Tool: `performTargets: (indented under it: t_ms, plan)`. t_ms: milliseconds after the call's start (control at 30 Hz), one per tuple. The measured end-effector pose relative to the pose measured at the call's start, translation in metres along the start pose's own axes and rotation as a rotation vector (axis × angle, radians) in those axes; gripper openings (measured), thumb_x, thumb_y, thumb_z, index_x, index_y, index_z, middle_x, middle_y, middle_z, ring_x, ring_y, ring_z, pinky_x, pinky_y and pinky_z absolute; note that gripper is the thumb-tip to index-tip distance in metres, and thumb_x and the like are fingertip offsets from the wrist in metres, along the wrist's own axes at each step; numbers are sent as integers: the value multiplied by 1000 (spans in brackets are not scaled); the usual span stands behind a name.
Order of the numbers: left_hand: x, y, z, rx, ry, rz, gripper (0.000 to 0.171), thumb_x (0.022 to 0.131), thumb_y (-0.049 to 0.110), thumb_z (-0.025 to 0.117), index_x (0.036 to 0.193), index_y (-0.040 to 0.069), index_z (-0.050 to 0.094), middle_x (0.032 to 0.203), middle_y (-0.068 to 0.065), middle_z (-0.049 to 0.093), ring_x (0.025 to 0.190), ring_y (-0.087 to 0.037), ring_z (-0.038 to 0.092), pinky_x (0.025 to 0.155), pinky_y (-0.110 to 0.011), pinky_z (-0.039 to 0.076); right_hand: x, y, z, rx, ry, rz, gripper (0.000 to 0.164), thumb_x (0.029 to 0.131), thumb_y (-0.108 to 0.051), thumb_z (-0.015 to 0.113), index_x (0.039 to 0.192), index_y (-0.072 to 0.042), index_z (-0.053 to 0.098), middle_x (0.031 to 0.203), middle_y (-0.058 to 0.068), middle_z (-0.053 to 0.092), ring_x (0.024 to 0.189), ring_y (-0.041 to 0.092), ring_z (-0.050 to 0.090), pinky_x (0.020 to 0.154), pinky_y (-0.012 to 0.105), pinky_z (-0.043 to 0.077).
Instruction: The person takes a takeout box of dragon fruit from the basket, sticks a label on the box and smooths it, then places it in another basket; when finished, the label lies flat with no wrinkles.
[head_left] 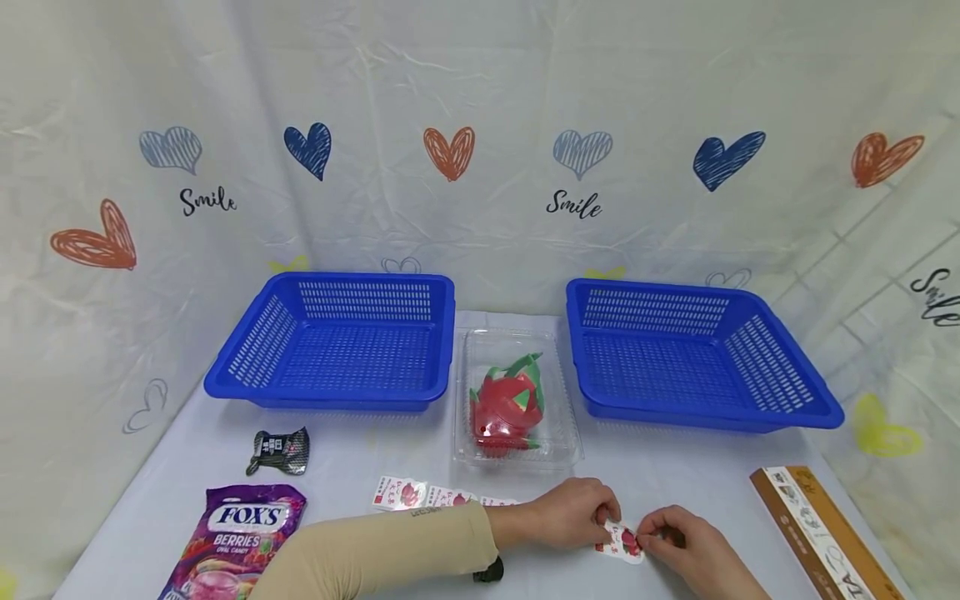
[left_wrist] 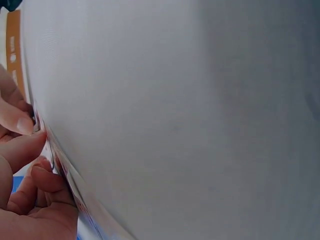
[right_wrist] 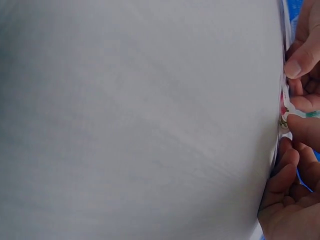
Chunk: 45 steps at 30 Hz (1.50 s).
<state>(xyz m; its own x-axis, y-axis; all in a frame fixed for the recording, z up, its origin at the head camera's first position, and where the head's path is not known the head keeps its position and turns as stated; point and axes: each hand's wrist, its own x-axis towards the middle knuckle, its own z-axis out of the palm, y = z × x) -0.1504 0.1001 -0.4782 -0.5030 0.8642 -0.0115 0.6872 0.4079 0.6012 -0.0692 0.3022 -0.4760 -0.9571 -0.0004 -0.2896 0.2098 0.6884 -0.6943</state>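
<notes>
Both hands meet over the front of the white table at a small white sticker point(head_left: 622, 546) printed with red fruit and red lettering. My left hand point(head_left: 572, 513) pinches its left side with curled fingers. On the other side, my right hand point(head_left: 693, 546) pinches the right edge between thumb and finger. The right wrist view shows a sliver of the sticker point(right_wrist: 284, 112) between the hands; the rest is hidden. Left of the hands, a row of similar stickers point(head_left: 401, 493) lies flat, partly covered by the beige left sleeve point(head_left: 397, 546).
Behind the hands stands a clear plastic box point(head_left: 558, 400) holding a red and green dragon-fruit-shaped item point(head_left: 506, 408). Blue baskets stand at back left point(head_left: 337, 402) and back right point(head_left: 705, 417). A purple candy bag point(head_left: 232, 542), black packet point(head_left: 280, 452) and brown carton point(head_left: 825, 533) flank the work.
</notes>
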Motion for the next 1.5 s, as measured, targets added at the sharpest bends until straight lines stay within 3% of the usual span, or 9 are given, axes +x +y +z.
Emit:
performTargets:
  t_ms: [267, 567, 1000, 1500]
  plan:
    - [2, -1, 1, -9, -6, -53, 11, 84, 12, 76, 94, 15, 71, 72, 13, 47, 67, 5, 40, 62, -9, 33, 3, 2, -7, 40, -82, -28, 23, 92, -26, 68, 98, -4, 65, 84, 2, 56, 72, 7, 46, 61, 24, 39]
    - [1, -1, -1, -38, 4, -32, 5, 88, 10, 72, 89, 15, 73, 70, 14, 53, 67, 8, 43, 63, -7, 35, 3, 8, -12, 118, -176, -81, 25, 94, -24, 65, 99, 0, 63, 86, 5, 60, 71, 5, 48, 61, 23, 42]
    - [4, -2, -1, -94, -10, -84, 1, 88, 16, 73, 89, 15, 74, 69, 15, 52, 68, 7, 42, 62, -9, 36, 6, 12, -20, 177, -288, -183, 18, 100, -15, 55, 101, 3, 59, 94, 6, 61, 77, 2, 51, 67, 21, 44]
    - [2, -4, -3, -151, -47, -105, 5, 92, 20, 70, 90, 16, 72, 72, 15, 53, 67, 6, 45, 62, -10, 39, 7, 11, -20, 216, -260, -119, 24, 98, -18, 60, 104, 5, 58, 93, 7, 58, 78, 4, 49, 66, 23, 44]
